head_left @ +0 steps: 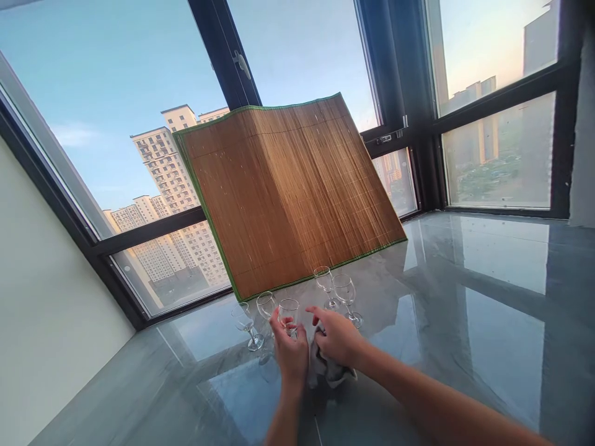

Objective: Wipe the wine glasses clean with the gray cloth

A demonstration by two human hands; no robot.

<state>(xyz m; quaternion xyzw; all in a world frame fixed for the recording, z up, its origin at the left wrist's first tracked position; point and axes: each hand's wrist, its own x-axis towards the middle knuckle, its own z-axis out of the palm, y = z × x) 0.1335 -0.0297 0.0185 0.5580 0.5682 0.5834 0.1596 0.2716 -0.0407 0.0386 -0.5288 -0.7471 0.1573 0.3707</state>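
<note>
My left hand (290,353) is wrapped round the bowl of a clear wine glass (289,307), its fingers behind and thumb in front. Just right of it, my right hand (338,336) is closed on a crumpled grey-and-white cloth (329,367) that hangs below the fingers. Left of my left hand stand a stemmed glass (242,318) and another one (266,304) partly behind the fingers. Beyond my right hand are two more upright glasses, a nearer glass (344,290) and a farther glass (322,280). The stem of the held glass is hidden.
A brown bamboo mat (297,192) with green edging leans upright against the windows behind the glasses. The glossy grey tiled floor (446,347) mirrors the windows. A pale wall (51,297) rises at left, and dark window frames (400,80) enclose the corner.
</note>
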